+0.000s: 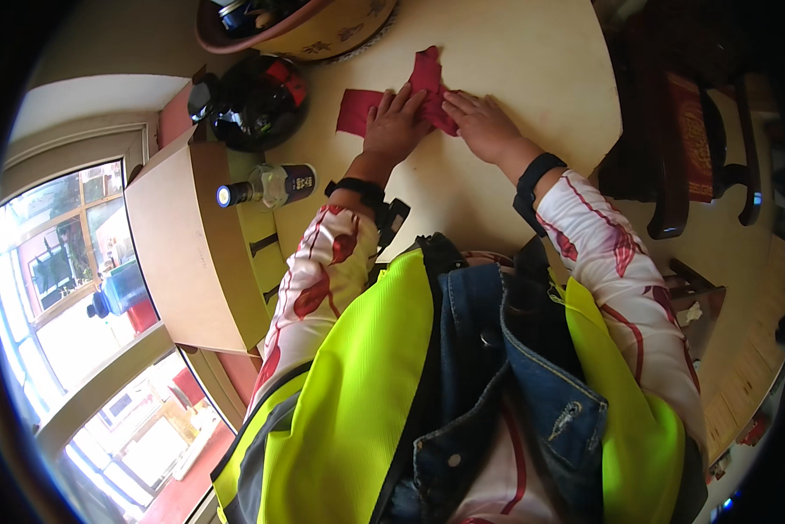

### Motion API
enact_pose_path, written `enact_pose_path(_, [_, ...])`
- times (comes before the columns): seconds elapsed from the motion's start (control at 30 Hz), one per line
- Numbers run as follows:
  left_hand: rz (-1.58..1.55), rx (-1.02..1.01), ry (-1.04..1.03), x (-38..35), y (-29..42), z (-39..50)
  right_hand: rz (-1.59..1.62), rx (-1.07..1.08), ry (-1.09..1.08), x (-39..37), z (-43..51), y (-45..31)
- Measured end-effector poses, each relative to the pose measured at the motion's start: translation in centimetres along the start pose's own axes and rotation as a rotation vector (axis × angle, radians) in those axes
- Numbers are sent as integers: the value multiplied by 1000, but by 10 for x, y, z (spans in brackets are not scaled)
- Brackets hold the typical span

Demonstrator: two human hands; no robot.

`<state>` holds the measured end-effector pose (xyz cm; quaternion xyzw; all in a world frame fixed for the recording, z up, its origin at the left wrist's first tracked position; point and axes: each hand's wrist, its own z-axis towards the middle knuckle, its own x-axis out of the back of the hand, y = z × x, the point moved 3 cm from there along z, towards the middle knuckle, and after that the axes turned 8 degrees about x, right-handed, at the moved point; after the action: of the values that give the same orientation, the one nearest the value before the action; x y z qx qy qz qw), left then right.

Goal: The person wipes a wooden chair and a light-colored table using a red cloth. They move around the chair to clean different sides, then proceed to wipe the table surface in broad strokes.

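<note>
Dark red cloth (426, 71) lies on the pale tabletop (530, 52), with one strip pointing away from me and another part reaching left. Whether it is one piece or several I cannot tell. My left hand (397, 123) rests palm down over its middle, fingers slightly spread, hiding part of it. On the cloth's right side, the fingertips of my right hand (487, 126) press the crumpled edge down. The two hands are close together but apart. Each wrist wears a black strap, and a small dark device sits by the left one.
Left of my hands lies a clear glass bottle (281, 185) with a dark label. Beyond it are a round dark glossy vessel (261, 101) and a large decorated pot (330, 36). A cardboard box (189, 242) stands near the window. A dark wooden chair (671, 170) is at right.
</note>
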<state>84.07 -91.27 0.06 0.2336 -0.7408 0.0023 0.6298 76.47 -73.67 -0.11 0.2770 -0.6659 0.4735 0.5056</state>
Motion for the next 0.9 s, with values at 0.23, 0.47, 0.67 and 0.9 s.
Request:
enact_pose_path(0.23, [-59, 87, 78, -14, -11, -62, -21, 209, 82, -10, -14, -25])
enact_pose_path(0.47, [-450, -33, 142, -8, 33, -84, 64, 265, 170, 18, -74, 17])
enact_pose_path(0.67, [-703, -24, 243, 34, 18, -85, 417, -15, 417, 68, -112, 60])
enact_pose_path(0.9, [-1293, 420, 145, 57, -21, -107, 744, -153, 483, 88, -132, 71])
